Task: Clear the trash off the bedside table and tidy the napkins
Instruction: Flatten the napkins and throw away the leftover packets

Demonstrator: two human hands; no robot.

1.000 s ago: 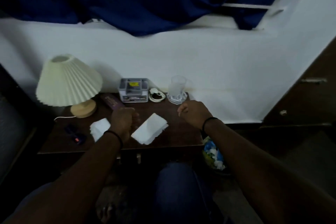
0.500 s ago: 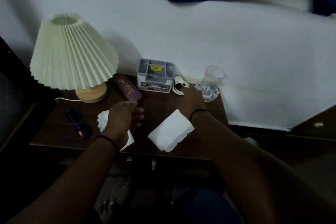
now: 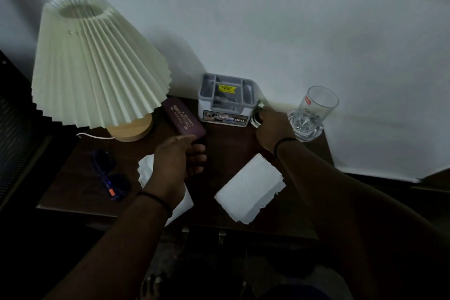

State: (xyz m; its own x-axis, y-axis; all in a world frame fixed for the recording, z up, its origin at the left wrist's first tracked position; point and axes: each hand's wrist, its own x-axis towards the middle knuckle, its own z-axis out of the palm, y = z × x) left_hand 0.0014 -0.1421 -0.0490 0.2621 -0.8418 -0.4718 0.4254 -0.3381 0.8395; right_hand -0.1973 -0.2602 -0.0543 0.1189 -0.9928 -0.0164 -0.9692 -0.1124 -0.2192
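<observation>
Rearward, right hand (image 3: pixel 272 126) crowds organizer (image 3: pixel 226 100), glass (image 3: pixel 311 114).

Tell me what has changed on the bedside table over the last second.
The right hand reached back from the table's front to the small white item between the grey box and the glass. The left hand stayed over the left napkin. Nothing else moved.

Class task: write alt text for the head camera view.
A person's right hand reaches a small white object between a grey box and a glass on a dark bedside table. The left hand hovers over one napkin; another napkin lies nearby.
</observation>
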